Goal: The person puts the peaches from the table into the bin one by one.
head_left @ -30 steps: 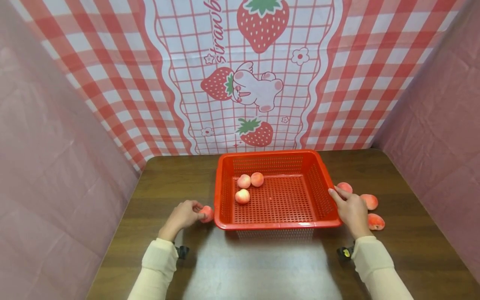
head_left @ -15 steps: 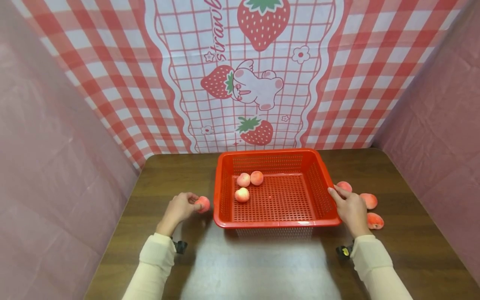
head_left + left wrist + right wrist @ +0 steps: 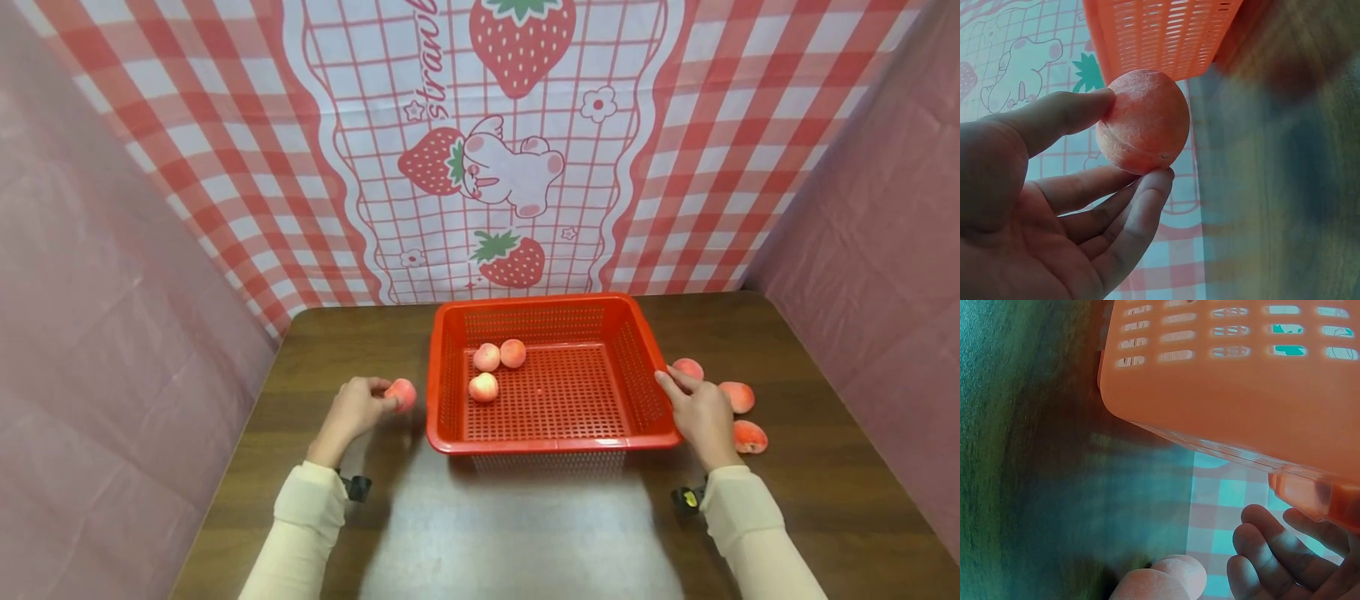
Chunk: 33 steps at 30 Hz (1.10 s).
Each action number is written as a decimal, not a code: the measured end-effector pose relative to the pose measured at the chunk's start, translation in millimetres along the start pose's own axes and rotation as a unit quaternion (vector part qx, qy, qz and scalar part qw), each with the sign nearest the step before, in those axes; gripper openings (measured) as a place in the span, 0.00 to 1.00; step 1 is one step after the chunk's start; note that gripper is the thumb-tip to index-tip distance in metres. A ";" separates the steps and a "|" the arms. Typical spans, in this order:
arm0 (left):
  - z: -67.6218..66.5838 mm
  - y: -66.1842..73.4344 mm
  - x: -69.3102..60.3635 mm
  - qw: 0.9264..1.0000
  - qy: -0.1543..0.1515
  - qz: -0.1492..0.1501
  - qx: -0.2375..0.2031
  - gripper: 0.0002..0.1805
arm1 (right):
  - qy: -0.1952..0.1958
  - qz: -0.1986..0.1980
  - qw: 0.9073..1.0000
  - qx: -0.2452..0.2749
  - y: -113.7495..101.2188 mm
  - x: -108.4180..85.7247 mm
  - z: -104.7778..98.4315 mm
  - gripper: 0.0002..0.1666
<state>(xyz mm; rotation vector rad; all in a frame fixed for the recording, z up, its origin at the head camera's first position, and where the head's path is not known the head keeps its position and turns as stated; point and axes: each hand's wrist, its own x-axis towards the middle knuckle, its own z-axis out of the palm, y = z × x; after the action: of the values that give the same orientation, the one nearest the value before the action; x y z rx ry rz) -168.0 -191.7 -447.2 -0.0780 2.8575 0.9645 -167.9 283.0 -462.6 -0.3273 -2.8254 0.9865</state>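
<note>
My left hand (image 3: 354, 415) pinches a pink-red peach (image 3: 402, 396) between thumb and fingertips, just left of the red plastic basket (image 3: 555, 446). In the left wrist view that peach (image 3: 1144, 122) appears clear of the table, the fingers beneath it and the thumb at its side. My right hand (image 3: 703, 419) grips the basket's right rim, thumb on top; in the right wrist view several fingers (image 3: 1279, 553) sit below the rim. Inside the basket, three peaches (image 3: 483, 387) lie grouped toward the left, and the basket's right part shows bare mesh.
Three more peaches (image 3: 738, 397) lie on the wooden table (image 3: 300, 358) right of the basket, close beside my right hand. A strawberry-print checked cloth (image 3: 517, 179) hangs behind the table. Pink cloth walls (image 3: 120, 333) rise at both sides.
My left hand has raised the peach off the table and shifted it slightly left and toward the back. The right hand keeps its grip on the basket, which stays in place.
</note>
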 end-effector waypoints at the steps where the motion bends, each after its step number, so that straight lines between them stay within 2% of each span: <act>1: -1.0 0.7 0.3 1.000 0.002 0.003 0.000 0.22 | 0.001 0.000 1.000 0.000 -0.3 0.0 0.0 0.35; 12: -8.5 9.7 8.2 0.996 0.060 0.052 -0.028 0.22 | -0.001 0.008 1.000 0.000 -2.4 0.2 -0.5 0.34; 20: -13.3 18.1 10.6 0.993 0.088 0.065 -0.043 0.24 | 0.000 0.009 1.000 0.001 -2.3 0.8 -0.3 0.34; 33: -16.3 33.1 16.8 0.988 0.109 0.069 -0.084 0.24 | -0.004 0.011 1.000 0.000 -0.9 -0.9 0.0 0.35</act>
<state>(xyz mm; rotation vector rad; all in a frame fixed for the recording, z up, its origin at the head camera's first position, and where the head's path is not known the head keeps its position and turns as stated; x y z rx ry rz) -189.3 -175.4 -416.7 -0.0002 3.0051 1.2985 -167.2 282.1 -462.0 -0.3556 -2.8357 0.9931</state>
